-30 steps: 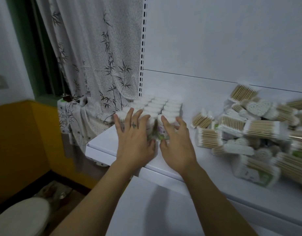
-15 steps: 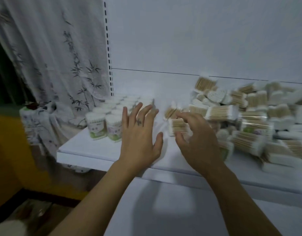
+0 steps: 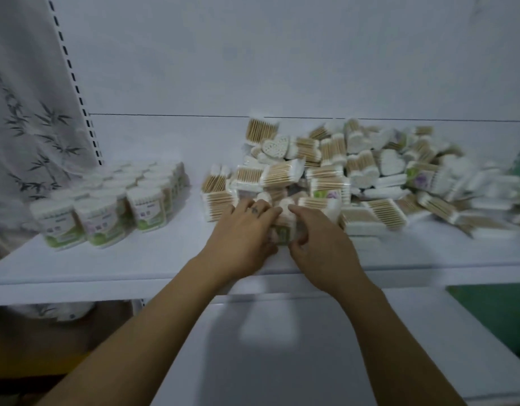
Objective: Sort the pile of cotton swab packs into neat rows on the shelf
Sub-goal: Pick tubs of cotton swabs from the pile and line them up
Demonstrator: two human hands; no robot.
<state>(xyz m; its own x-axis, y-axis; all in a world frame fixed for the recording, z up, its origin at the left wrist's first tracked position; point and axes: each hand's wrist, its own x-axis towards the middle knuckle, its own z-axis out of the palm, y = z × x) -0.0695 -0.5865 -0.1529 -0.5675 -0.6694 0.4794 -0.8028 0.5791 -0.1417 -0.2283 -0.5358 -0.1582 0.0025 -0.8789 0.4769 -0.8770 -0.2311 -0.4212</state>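
At the near-left edge of the loose pile (image 3: 370, 177) of clear-wrapped wooden cotton swab packs, the left hand (image 3: 244, 238) and right hand (image 3: 320, 244) curl round a small green-labelled pack (image 3: 283, 233) from either side, though blur hides whether they hold one pack or several. The upright white-capped rows (image 3: 106, 206) stand well apart to the left on the white metal shelf (image 3: 141, 262). The person should lift the pack clear before carrying it — dragging would likely topple its neighbours.

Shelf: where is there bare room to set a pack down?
Bare: the gap between the upright rows and the pile, running to the back wall; the shelf's front edge. Crowded: the right half, left hand and right hand on a pack at its edge.
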